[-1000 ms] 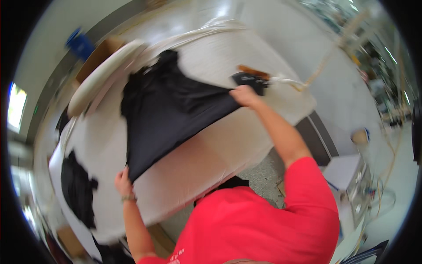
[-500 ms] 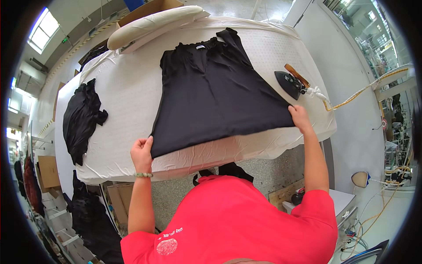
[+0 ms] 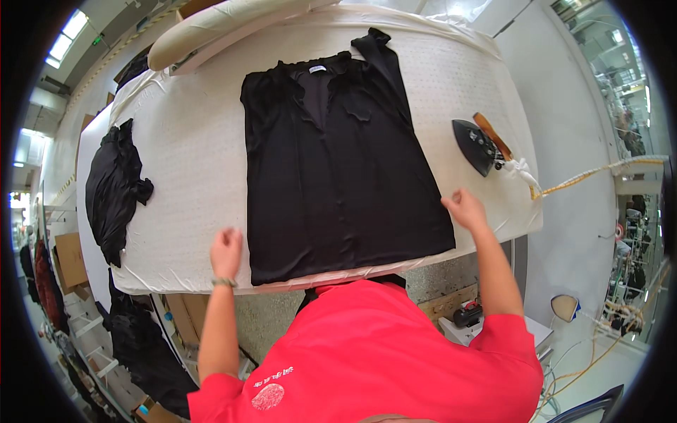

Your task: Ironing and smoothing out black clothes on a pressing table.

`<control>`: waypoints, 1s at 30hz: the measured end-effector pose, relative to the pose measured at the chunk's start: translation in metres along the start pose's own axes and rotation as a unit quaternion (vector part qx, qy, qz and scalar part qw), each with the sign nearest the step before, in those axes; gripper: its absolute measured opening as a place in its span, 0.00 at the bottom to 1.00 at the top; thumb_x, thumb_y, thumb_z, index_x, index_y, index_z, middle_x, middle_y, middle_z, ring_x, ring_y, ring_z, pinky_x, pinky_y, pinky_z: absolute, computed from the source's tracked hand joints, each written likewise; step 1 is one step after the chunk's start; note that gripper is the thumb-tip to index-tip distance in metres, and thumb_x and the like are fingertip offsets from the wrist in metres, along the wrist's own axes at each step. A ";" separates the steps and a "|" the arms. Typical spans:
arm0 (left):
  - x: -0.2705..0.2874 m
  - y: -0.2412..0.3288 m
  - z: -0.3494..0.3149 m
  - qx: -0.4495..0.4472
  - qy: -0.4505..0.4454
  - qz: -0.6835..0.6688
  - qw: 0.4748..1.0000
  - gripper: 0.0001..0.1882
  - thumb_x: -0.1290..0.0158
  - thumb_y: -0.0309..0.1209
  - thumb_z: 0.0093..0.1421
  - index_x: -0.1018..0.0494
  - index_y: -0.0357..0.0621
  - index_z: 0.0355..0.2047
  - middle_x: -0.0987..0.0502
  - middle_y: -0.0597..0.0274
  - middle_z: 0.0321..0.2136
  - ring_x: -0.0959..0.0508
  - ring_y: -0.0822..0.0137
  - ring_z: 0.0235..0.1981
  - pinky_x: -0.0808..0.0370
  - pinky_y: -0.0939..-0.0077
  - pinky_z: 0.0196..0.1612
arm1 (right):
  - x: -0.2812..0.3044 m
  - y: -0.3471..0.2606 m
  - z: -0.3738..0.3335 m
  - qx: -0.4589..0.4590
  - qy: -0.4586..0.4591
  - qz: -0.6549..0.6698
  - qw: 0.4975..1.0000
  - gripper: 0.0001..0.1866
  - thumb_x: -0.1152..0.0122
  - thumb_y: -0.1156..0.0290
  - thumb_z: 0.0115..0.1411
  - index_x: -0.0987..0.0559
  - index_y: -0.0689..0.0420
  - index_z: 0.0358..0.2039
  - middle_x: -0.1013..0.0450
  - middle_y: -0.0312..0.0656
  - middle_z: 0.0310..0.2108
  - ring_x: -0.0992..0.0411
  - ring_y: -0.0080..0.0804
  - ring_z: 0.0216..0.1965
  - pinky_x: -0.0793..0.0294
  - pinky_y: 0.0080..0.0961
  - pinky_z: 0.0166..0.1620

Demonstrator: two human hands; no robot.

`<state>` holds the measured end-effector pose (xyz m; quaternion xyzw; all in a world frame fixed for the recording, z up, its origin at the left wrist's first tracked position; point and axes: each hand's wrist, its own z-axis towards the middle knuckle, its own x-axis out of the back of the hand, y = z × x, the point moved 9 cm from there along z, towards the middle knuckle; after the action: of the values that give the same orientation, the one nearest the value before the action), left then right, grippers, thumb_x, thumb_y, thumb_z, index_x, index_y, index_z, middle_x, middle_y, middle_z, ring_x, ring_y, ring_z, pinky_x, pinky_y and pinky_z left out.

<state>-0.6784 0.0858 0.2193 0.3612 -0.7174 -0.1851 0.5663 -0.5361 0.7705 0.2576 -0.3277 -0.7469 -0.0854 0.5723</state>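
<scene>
A black blouse [image 3: 345, 204] with a ruffled V neck lies face up and nearly flat on the padded white table [image 3: 190, 176], its hem toward me. One sleeve [image 3: 388, 67] stretches away at the far right. Beside the lower left edge, my left hand [image 3: 226, 252] hovers apart from the cloth, fingers loosely curled with nothing in them. My right hand [image 3: 467, 210] is at the lower right side, thumb and forefinger slightly apart; a fingertip meets or nearly meets the blouse's edge. An iron [image 3: 477, 146] with a wooden handle rests to the right of the blouse.
A crumpled black garment [image 3: 116, 190] lies on the table's left end. Across the far edge stands a long padded pressing arm [image 3: 226, 32]. The iron's wrapped cord [image 3: 599, 173] runs off to the right. More black clothing [image 3: 144, 345] hangs below the table's left side.
Both hands have let go of the blouse's hem corners. The hem, spread and held up before, now lies down nearer to me, narrower and straighter. My right hand has moved slightly left.
</scene>
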 end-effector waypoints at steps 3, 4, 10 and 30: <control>-0.006 0.032 0.106 0.073 -0.050 -0.259 0.962 0.21 0.48 0.40 0.72 0.26 0.33 0.53 0.16 0.51 0.42 0.16 0.62 0.39 0.18 0.69 0.43 | 0.023 -0.056 0.097 0.090 0.004 0.006 0.996 0.29 0.32 0.49 0.59 0.22 0.59 0.52 0.20 0.49 0.39 0.21 0.48 0.43 0.22 0.42 0.45; -0.012 0.046 0.144 0.101 -0.060 -0.285 0.951 0.22 0.50 0.38 0.74 0.29 0.32 0.58 0.18 0.48 0.47 0.16 0.60 0.44 0.17 0.68 0.47 | 0.026 -0.076 0.137 0.092 0.006 0.017 0.996 0.30 0.32 0.50 0.59 0.23 0.60 0.53 0.20 0.50 0.39 0.21 0.48 0.43 0.22 0.42 0.46; -0.073 0.149 0.299 0.119 -0.082 -0.463 0.874 0.22 0.55 0.34 0.75 0.35 0.35 0.65 0.20 0.51 0.50 0.18 0.62 0.43 0.19 0.72 0.46 | 0.060 -0.214 0.342 0.109 0.154 0.117 0.975 0.35 0.33 0.47 0.58 0.24 0.63 0.55 0.20 0.52 0.44 0.22 0.50 0.49 0.23 0.42 0.52; 0.088 0.217 0.374 -0.106 0.241 0.232 0.936 0.32 0.39 0.45 0.63 0.31 0.38 0.60 0.19 0.54 0.45 0.18 0.65 0.45 0.22 0.75 0.43 | 0.155 -0.178 0.462 0.111 0.337 -0.117 0.928 0.23 0.41 0.57 0.62 0.19 0.59 0.51 0.20 0.53 0.46 0.21 0.50 0.47 0.22 0.41 0.51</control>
<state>-1.1079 0.1131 0.3168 0.1567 -0.5993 -0.0310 0.7844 -1.0299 0.9261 0.2903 -0.1241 -0.5477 -0.1737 0.8090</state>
